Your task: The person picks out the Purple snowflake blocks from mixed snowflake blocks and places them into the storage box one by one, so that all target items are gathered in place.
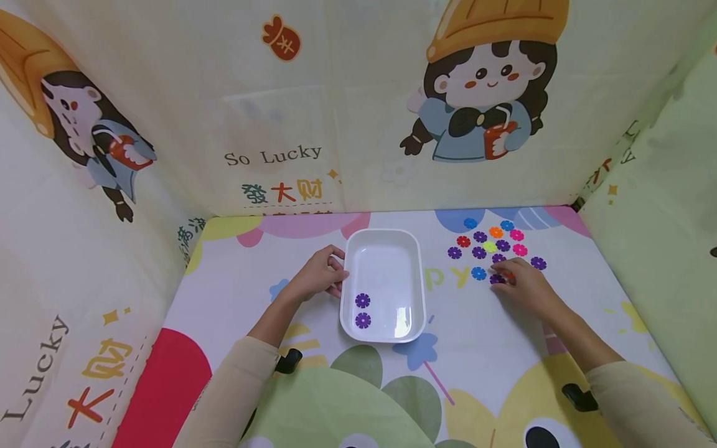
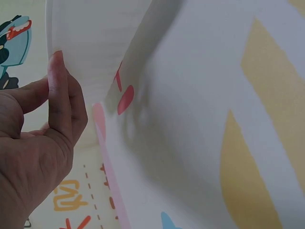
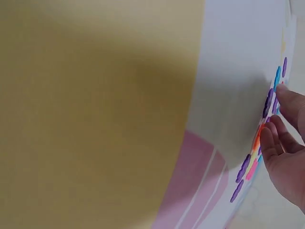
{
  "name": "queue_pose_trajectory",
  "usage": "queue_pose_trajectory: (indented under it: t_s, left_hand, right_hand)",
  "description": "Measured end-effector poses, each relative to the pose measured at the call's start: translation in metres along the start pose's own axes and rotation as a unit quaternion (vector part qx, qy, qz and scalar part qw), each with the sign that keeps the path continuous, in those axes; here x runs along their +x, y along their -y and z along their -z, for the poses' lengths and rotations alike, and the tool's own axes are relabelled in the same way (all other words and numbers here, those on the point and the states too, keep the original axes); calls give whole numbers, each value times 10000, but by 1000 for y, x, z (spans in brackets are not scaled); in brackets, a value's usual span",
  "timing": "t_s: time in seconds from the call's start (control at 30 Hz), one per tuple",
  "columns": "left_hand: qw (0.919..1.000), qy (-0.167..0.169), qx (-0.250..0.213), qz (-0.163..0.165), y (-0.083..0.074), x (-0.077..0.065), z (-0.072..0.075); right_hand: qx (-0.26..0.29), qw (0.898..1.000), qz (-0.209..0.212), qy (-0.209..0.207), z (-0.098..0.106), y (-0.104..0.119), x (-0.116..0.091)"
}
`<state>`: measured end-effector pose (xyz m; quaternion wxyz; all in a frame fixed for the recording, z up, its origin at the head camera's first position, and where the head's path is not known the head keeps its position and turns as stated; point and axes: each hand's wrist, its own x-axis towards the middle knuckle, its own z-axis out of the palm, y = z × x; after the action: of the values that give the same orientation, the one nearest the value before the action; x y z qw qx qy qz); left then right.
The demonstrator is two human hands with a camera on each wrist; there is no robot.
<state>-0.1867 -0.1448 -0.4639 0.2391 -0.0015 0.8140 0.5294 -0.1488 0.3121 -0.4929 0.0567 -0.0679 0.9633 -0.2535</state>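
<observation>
A white rectangular tray (image 1: 386,261) stands near the middle of the table, with two purple snowflake discs (image 1: 363,301) lying in its lower left. My left hand (image 1: 319,274) holds the tray's left rim, and in the left wrist view a finger (image 2: 58,81) lies along its outer wall. On the right, my right hand (image 1: 526,287) reaches down over a loose cluster of snowflake discs. Its thumb and forefinger are apart, close around a purple disc (image 1: 496,279). A red disc (image 1: 510,275) shows partly beneath the hand, and a blue disc (image 1: 478,274) lies just left of the fingertips.
More discs spread behind the right hand, among them an orange disc (image 1: 495,232), a yellow disc (image 1: 490,247) and several purple ones. A printed cloth covers the table (image 1: 241,280). Patterned curtains (image 1: 370,124) hang behind it and at both sides.
</observation>
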Motion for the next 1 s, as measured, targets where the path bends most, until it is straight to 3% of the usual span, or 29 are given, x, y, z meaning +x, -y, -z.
queue_pose_trajectory:
  t_s: [0.53, 1.0]
  left_hand:
    - [10000, -54, 35, 47, -2, -2, -2]
    - [9999, -84, 90, 26, -1, -1, -2]
  right_hand:
    - [-183, 9998, -26, 103, -1, -2, 5]
    - [-53, 10000, -21, -76, 0, -3, 4]
